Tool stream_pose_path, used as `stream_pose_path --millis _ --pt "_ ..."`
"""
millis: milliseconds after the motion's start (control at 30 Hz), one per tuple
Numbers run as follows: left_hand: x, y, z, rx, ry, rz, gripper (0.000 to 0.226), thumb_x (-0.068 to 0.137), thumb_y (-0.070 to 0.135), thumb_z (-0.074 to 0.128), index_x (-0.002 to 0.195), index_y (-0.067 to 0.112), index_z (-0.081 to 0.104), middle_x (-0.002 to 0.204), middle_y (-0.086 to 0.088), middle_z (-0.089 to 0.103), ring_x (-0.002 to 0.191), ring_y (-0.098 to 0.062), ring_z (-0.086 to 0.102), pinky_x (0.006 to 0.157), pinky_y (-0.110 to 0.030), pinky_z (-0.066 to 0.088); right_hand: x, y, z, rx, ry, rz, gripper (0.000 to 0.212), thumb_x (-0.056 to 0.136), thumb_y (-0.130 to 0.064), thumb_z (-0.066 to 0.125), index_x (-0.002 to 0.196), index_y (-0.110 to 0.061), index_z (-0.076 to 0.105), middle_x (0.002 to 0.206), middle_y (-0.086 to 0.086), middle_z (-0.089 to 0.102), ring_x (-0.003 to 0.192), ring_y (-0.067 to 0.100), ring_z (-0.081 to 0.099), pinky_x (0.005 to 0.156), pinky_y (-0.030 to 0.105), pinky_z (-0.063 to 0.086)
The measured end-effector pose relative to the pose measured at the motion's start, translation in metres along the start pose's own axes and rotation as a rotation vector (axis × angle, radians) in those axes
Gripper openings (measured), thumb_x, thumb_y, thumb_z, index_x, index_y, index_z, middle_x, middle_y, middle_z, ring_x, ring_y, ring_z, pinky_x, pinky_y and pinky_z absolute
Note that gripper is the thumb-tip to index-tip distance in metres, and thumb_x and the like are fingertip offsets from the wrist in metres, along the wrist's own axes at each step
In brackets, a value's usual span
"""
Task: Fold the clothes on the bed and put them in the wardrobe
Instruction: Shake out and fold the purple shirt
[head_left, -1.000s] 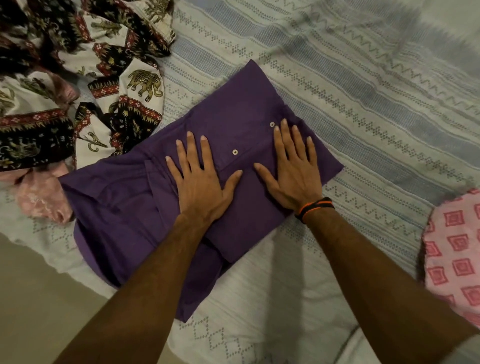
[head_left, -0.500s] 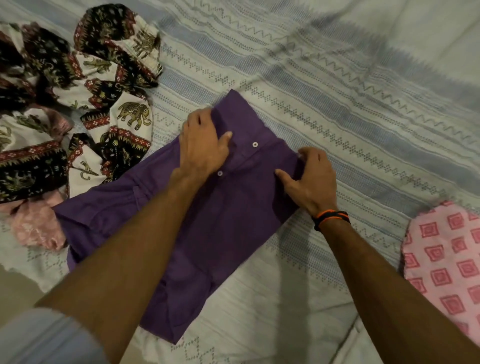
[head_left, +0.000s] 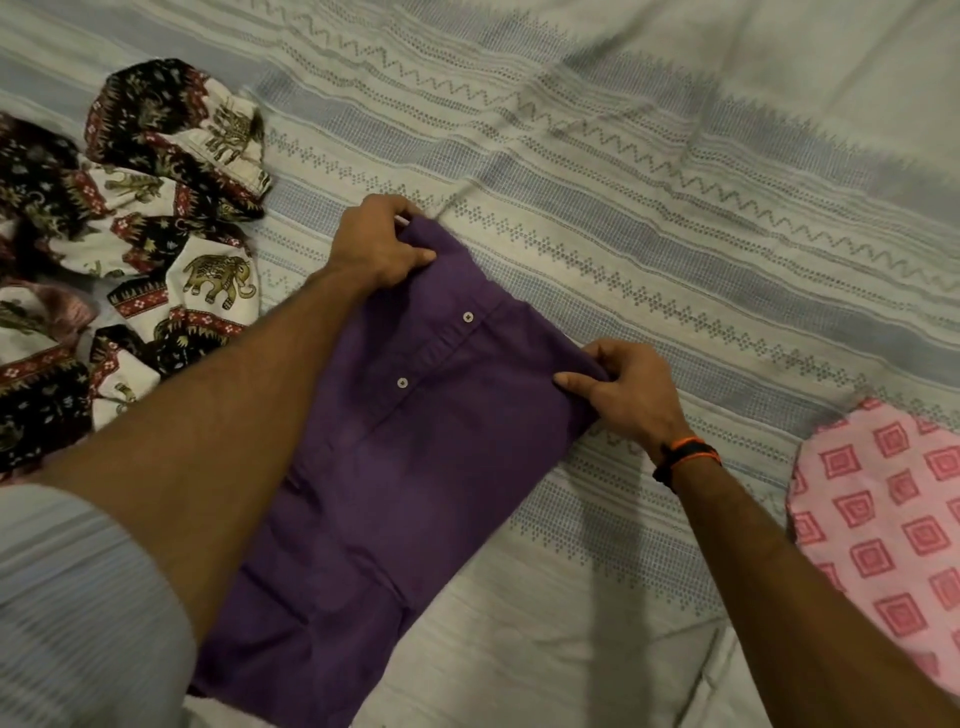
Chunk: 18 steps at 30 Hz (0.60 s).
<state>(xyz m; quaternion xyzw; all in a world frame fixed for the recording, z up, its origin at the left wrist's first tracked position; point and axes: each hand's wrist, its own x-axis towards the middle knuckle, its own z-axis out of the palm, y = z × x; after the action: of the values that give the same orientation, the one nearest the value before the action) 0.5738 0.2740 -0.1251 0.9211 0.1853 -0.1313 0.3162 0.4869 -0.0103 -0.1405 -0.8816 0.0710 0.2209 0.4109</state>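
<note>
— While the shirt (head_left: 415, 441) lies flat on the bed (head_left: 649, 182), partly folded into a long strip, which step is being worked?

— The folding itself — judging by the grips. The far left corner is pinched by the left hand (head_left: 376, 244), fingers curled under the cloth and thumb on top; the far right corner is pinched the same way by the right hand (head_left: 623, 389).

— And what is called for next?

— Probably the far edge is to be lifted and brought toward the near end, so the strip is halved. Both corners need to be raised level, or the button placket will be skewed.

— Is much left?

— It seems so. An elephant-print cloth (head_left: 156, 234) lies crumpled to the left, a pink piece (head_left: 883, 519) is seen at the right, and no wardrobe is in view.
</note>
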Motion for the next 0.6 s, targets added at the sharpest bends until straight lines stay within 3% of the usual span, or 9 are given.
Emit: stream_pose_path --millis 167,267,367,467,533,600 --pt "-0.002 0.017 -0.006 -0.166 0.101 0.022 0.015 0.082 0.027 0.077 0.091 0.022 0.067 0.09 0.005 0.066 0.086 -0.01 0.061 0.074 -0.018 0.042 0.006 -0.007 -0.021 0.065 0.168 -0.007 0.008 0.079 -0.022 0.08 0.08 -0.02 0.072 0.077 -0.005 0.071 0.074 0.011 0.066 0.062 0.015 0.046" --pt "0.0 0.036 -0.015 -0.289 0.102 0.057 0.017 0.083 0.025 0.076 0.089 0.022 0.059 0.091 0.002 0.065 0.088 -0.016 0.064 0.08 -0.027 0.051 0.011 -0.021 -0.045 0.106 0.335 -0.012 0.009 0.079 -0.021 0.079 0.086 -0.017 0.073 0.076 -0.008 0.069 0.076 0.01 0.066 0.063 0.012 0.046" --pt "0.001 0.05 -0.027 -0.446 0.105 0.034 0.027 0.078 0.02 0.079 0.086 0.027 0.053 0.101 -0.005 0.068 0.1 -0.025 0.067 0.088 -0.037 0.055 0.005 -0.039 -0.058 0.1 0.374 -0.081 0.01 0.08 -0.021 0.078 0.087 -0.018 0.072 0.075 -0.014 0.065 0.07 -0.002 0.061 0.058 0.003 0.042" --pt "-0.009 0.053 -0.039 -0.618 0.125 -0.002 0.035 0.077 0.013 0.078 0.098 0.026 0.054 0.108 -0.01 0.069 0.097 -0.021 0.068 0.084 -0.035 0.058 -0.015 -0.053 -0.059 0.134 0.368 -0.154 0.009 0.08 -0.023 0.079 0.084 -0.022 0.07 0.077 -0.013 0.068 0.072 0.002 0.064 0.065 0.011 0.049" --pt "-0.026 0.048 -0.05 -0.678 0.12 0.015 0.034 0.081 0.005 0.074 0.106 0.021 0.056 0.102 -0.007 0.069 0.09 -0.014 0.068 0.074 -0.024 0.057 -0.037 -0.061 -0.05 0.18 0.365 -0.201 0.01 0.079 -0.024 0.08 0.086 -0.02 0.072 0.08 -0.012 0.07 0.078 0.006 0.066 0.072 0.023 0.055" --pt "-0.048 0.038 -0.065 -0.704 0.136 0.054 0.032 0.083 -0.003 0.07 0.106 0.018 0.061 0.091 -0.001 0.069 0.08 -0.005 0.066 0.072 -0.019 0.054 -0.066 -0.066 -0.034 0.218 0.342 -0.262 0.011 0.079 -0.02 0.081 0.086 -0.018 0.073 0.08 -0.012 0.07 0.076 0.004 0.066 0.072 0.024 0.055"
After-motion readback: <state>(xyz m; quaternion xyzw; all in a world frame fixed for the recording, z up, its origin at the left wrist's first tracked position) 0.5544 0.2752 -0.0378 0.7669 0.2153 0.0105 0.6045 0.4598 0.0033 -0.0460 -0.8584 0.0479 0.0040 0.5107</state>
